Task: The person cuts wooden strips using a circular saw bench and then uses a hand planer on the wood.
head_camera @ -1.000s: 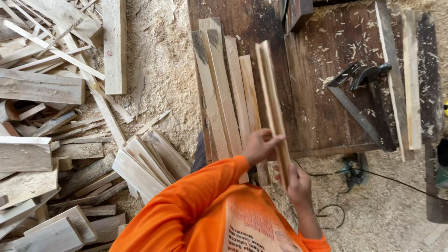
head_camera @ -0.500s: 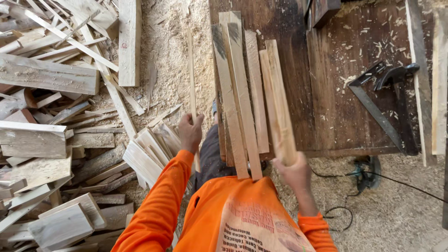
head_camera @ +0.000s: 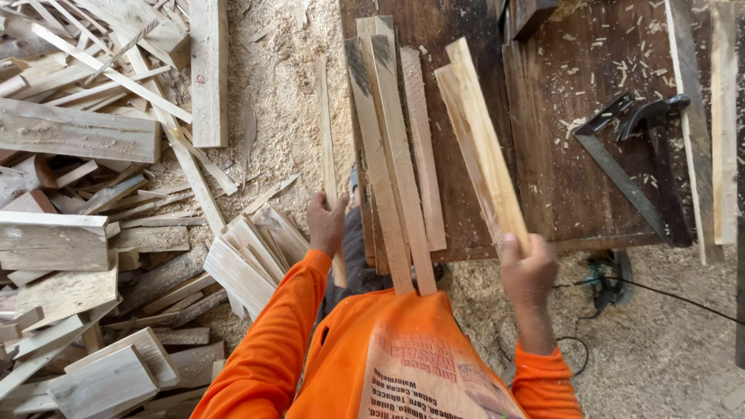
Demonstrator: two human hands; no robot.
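Observation:
My right hand (head_camera: 528, 270) grips the near end of two pale wooden slats (head_camera: 481, 140) that angle up over the dark workbench (head_camera: 559, 155). My left hand (head_camera: 326, 223) holds one thin wooden strip (head_camera: 327, 147), lifted beside the bench's left edge over the sawdust. Several more slats (head_camera: 396, 155) lie lengthwise on the bench between my hands, their near ends overhanging the edge toward my orange shirt.
A big heap of wood offcuts (head_camera: 85, 202) fills the left side on the sawdust floor. A black metal square and a hammer (head_camera: 636, 155) lie on the bench's right part, next to long strips (head_camera: 718, 116). A power tool with a cord (head_camera: 609, 279) sits on the ground.
My left hand moved away from the slats in my right hand and took a single thin strip out to the left. My right hand shifted right with its slats.

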